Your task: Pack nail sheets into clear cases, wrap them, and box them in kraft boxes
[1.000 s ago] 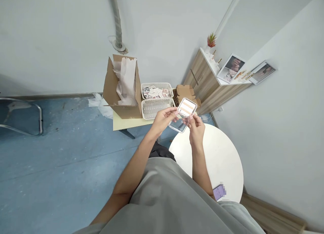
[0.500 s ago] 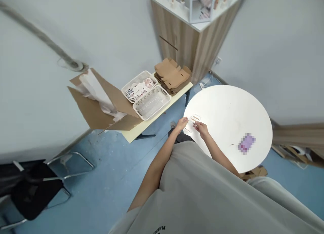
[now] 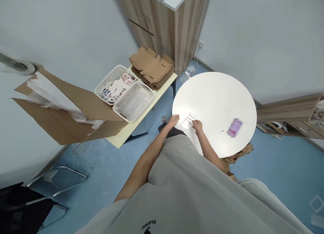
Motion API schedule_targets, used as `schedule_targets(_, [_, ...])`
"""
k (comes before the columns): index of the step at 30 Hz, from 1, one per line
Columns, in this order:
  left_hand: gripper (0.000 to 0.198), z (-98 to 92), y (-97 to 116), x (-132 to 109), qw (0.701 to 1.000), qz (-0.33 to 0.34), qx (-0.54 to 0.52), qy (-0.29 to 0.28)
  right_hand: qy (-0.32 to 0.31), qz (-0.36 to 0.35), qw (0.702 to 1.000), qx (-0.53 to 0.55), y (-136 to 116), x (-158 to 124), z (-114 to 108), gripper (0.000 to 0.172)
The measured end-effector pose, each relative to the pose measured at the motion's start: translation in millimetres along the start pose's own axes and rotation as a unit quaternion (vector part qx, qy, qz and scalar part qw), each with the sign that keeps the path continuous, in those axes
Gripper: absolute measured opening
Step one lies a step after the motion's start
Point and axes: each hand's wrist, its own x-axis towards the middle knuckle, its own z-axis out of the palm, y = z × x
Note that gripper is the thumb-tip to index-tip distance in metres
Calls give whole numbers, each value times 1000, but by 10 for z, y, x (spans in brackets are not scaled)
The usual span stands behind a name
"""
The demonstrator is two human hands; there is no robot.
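A small clear plastic case (image 3: 187, 121), opened flat, lies on the near edge of the round white table (image 3: 217, 95). My left hand (image 3: 173, 120) rests at the case's left side with fingers curled against it. My right hand (image 3: 197, 125) touches the case's right side, fingers bent. Both hands sit low on the tabletop. The case is too small here to make out what lies inside it.
A blurred purple item (image 3: 235, 127) lies on the table's right part. Left of it, a yellow side table (image 3: 131, 124) carries two white baskets (image 3: 133, 101), flat cardboard boxes (image 3: 151, 67) and an open carton (image 3: 65, 106). A wooden cabinet (image 3: 167, 28) stands behind. A chair (image 3: 32, 197) is lower left.
The case has come down from in front of me, where both hands held it up, onto the white table. My view has swung right and downward.
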Motion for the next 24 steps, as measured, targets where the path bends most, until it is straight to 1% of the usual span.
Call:
schedule_targets(2, [51,-60,106,11,999,15,-27,8,-9,-29,999,-18,-129,-41,63,19])
schedule_targets(3, [51,-107,160,15,999,26,-46,14,-20,-47,998,-28,-208,-64,128,21])
schedule_targets(5, [48,-241,270,16,994,54,-94,35,-51,-95,993,-54,-385,-114,326,28])
schedule_targets(8, [43,-547,433,-19,977,104,-166,87,-114,-184,971,-99,-685,-213,776,37])
schedule_targets(11, [36,-977,564,-115,952,157,-209,157,-175,-272,936,-139,-1001,-358,1371,38])
schedule_targets(13, [33,-1304,610,-211,933,184,-225,213,-221,-333,903,-158,-1201,-489,1824,35])
schedule_targets(15, [32,-1629,616,-315,913,186,-242,271,-275,-383,864,-174,-1380,-639,2298,32])
schedule_targets(17, [33,-1922,587,-397,895,173,-261,316,-323,-409,831,-195,-1529,-783,2776,29])
schedule_targets(19, [35,-2164,539,-434,880,157,-280,350,-351,-424,801,-235,-1642,-894,3249,28])
schedule_targets(21, [36,-2346,487,-423,867,139,-299,373,-378,-457,744,-309,-1711,-956,3712,27])
schedule_targets(24, [35,-2510,424,-349,854,117,-318,394,-397,-502,649,-412,-1725,-962,4366,31])
